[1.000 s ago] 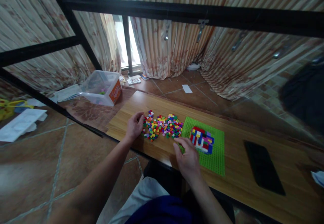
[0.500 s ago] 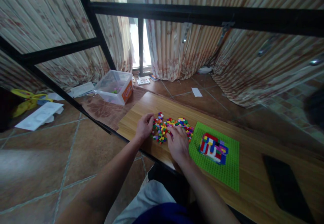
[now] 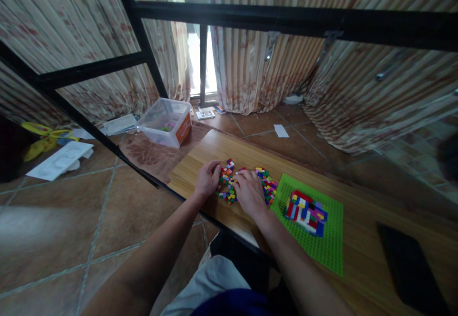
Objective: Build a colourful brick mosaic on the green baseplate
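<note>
White tray [image 3: 59, 161] on floor, far left. Clear bin [image 3: 153, 134] with orange label, beyond wooden table [image 3: 189, 166]. Person's left hand [image 3: 208, 180] at left edge of loose bricks [image 3: 229, 196], fingers curled; whether pinching any, cannot tell. Right hand [image 3: 249, 193] over middle of pile, fingers bent downward, grip hidden. Just right, green baseplate [image 3: 327, 254] bearing multicolored brick build [image 3: 306, 213]. Dark flat slab [image 3: 411, 266] farthest right on table.
</note>
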The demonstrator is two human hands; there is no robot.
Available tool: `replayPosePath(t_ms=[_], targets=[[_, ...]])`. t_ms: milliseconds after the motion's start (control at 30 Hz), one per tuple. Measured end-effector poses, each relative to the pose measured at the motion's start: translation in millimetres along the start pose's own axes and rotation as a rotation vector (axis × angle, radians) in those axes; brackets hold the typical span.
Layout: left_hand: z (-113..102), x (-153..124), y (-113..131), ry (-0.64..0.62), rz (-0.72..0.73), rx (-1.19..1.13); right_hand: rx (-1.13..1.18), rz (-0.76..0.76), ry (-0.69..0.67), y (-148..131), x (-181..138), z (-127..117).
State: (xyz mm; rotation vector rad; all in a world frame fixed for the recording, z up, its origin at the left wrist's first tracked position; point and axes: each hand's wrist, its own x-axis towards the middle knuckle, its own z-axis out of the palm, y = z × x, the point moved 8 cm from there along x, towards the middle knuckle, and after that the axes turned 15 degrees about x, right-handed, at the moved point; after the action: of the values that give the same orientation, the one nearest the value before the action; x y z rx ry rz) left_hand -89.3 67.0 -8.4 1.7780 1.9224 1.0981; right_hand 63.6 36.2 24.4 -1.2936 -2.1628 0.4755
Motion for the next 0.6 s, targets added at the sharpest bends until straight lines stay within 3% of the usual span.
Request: replayPosePath(t_ms=[367,600], targets=[[-1.4,0.7,2.0,0.002,0.012,0.023,0.08,0.04,0.037,-0.3,-5.4,-12.5],[-1.1,0.9,-0.6,0.0,-0.003,0.012,0.797,0.359,0.334,27.6,-46.0,-29.6]])
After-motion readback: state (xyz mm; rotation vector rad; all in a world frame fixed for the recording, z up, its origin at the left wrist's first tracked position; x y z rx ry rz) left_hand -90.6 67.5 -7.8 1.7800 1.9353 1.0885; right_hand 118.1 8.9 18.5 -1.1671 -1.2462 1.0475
